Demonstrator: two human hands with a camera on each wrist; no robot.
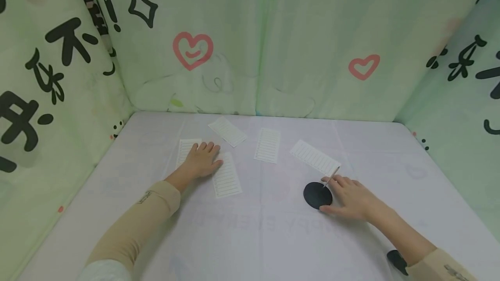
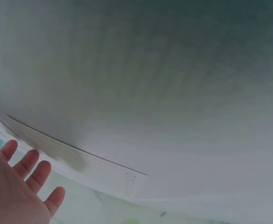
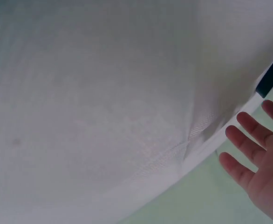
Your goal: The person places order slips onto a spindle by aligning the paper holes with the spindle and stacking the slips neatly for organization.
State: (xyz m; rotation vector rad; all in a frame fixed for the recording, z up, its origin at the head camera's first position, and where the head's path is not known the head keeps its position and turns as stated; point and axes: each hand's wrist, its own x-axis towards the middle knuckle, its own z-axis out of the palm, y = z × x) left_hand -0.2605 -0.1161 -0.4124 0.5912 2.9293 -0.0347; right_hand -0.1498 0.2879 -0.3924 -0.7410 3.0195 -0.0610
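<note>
In the head view my left hand is spread palm down over two lined white cards, one lined card beside the thumb and another lined card partly hidden under the fingers. The left wrist view shows those fingers relaxed above a card. On the right, my right hand reaches round a black round object, thumb at its near edge and forefinger near a thin pencil-like stick standing at its rim. The right wrist view shows loosely extended fingers beside a dark edge.
Three more lined cards lie toward the back: a tilted card, an upright card and a slanted card. A small black object sits beside the right forearm. Green printed curtains enclose the white table.
</note>
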